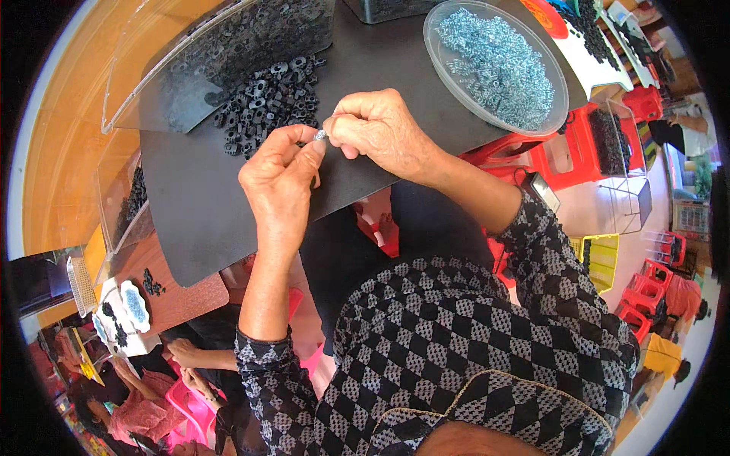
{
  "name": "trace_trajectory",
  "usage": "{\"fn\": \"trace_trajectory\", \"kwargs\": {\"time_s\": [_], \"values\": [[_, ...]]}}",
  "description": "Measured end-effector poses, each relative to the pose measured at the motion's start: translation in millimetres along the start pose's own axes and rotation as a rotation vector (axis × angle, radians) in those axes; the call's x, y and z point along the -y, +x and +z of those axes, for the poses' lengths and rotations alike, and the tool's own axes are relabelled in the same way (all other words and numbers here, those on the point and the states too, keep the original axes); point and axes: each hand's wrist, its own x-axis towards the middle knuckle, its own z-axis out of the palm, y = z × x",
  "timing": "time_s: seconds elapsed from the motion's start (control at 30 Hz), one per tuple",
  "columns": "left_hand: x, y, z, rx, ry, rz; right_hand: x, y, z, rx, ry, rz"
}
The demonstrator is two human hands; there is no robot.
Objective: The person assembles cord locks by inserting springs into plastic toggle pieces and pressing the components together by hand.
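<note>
In the head view, both hands met at the centre of the frame above a black mat (198, 213) covering the desk. The left hand (280, 173) and the right hand (380, 129) each had their grip closed, fingertips pinched from opposite sides on one small silvery spring (320, 135) held between them. Just above the hands, toward the upper left, lay a heap of small black plastic parts (266, 102), spilling from under a clear plastic cover (152, 53). At the upper right sat a round clear tray (563, 106) filled with pale silvery springs. Red stools (585, 144) stood at the right.
</note>
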Motion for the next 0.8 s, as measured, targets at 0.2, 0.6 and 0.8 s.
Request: {"fn": "trace_trajectory", "kwargs": {"time_s": [0.2, 0.6, 0.8], "values": [[-2.2, 0.6, -0.3, -0.034, 0.012, 0.021, 2.3, -2.9, 3.5, -0.054, 0.035, -0.039], [-6.7, 4.9, -6.9, 0.014, -0.381, -0.360, -1.8, -4.0, 1.5, -0.065, 0.049, -0.033], [-8.3, 3.6, 1.9, 0.002, -0.379, -0.316, -5.3, -1.1, 6.5, -0.145, 0.044, -0.105]]}}
